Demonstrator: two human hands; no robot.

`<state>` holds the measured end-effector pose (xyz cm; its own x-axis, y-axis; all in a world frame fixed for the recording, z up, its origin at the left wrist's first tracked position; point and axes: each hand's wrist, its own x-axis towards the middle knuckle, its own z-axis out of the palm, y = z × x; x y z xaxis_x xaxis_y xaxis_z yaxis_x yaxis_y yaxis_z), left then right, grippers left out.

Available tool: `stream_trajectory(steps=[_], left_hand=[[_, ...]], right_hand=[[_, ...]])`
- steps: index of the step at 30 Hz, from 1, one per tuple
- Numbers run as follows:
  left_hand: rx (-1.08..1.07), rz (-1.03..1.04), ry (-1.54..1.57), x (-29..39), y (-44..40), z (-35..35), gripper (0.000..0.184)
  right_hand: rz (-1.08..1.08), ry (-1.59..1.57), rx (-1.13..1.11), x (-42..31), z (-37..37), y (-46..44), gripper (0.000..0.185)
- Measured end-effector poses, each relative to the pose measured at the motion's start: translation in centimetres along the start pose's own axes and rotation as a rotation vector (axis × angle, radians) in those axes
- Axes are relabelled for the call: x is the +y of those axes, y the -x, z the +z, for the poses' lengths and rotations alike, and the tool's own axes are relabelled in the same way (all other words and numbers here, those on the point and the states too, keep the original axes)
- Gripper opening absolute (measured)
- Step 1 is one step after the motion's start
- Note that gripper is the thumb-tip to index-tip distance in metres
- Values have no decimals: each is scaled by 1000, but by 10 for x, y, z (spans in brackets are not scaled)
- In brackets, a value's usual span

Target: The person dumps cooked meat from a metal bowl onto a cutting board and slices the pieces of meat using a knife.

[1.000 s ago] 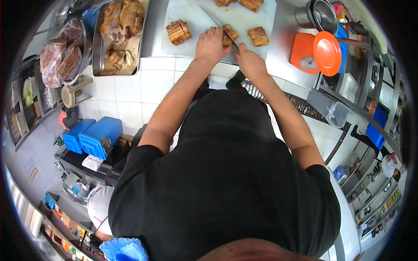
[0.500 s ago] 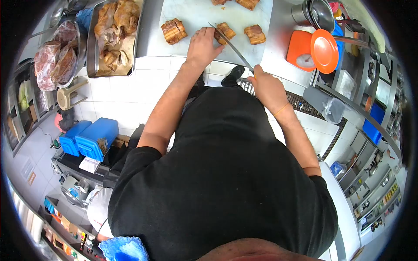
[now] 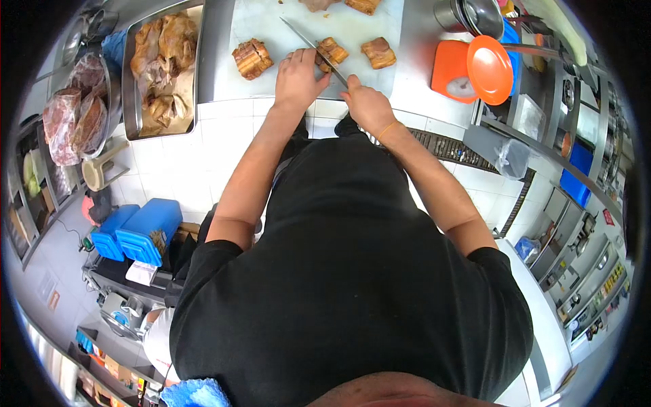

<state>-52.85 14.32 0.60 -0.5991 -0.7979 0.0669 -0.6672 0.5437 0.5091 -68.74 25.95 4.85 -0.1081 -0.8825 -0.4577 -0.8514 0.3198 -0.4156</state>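
My right hand [image 3: 367, 106] is closed around the handle of a long knife [image 3: 298, 32], whose blade slants up and to the left over the white cutting board [image 3: 291, 88]. The blade lies across or just beside a small meat piece [image 3: 333, 50]. My left hand [image 3: 298, 80] rests at the left side of that piece, fingertips against it; its exact grip is partly hidden. A meat chunk [image 3: 251, 59] sits to the left on the board, another meat chunk [image 3: 378, 53] to the right. More meat [image 3: 363, 5] shows at the top edge.
A metal tray [image 3: 196, 81] of cooked poultry and a bowl of wrapped meat [image 3: 73, 122] stand at the left. On the right are an orange plate [image 3: 489, 70], an orange container [image 3: 447, 61] and metal bowls [image 3: 482, 19]. Part of another person [image 3: 159, 339] shows at lower left.
Half a second ago the knife hand was farther right and back; now it is nearer my left hand, with the blade farther across the small piece. The whole view has shifted somewhat.
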Motion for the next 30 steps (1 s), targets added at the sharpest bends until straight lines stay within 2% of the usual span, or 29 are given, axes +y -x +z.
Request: stream_trajectory(steps=[10,12,14,19,25,28,30], left_hand=[[20,-53,-19,8,2,2,59],[65,-33,-28,10,3,5,54],[91,-20,-30,9,4,8,51],[94,-12,-22,10,4,8,50],[42,-87,-20,18,6,4,65],[132,-58,-24,31,1,4,73],[92,-89,-45,37,-7,6,75]], right_hand=[[-19,29,2,-6,-27,35,28],[5,34,-22,-4,-27,39,28],[-11,23,18,5,-1,20,28],[-23,17,50,0,-4,6,29],[-30,82,69,1,-41,37,33],[-32,175,82,15,-57,44,34],[-78,206,112,25,-58,43,34]])
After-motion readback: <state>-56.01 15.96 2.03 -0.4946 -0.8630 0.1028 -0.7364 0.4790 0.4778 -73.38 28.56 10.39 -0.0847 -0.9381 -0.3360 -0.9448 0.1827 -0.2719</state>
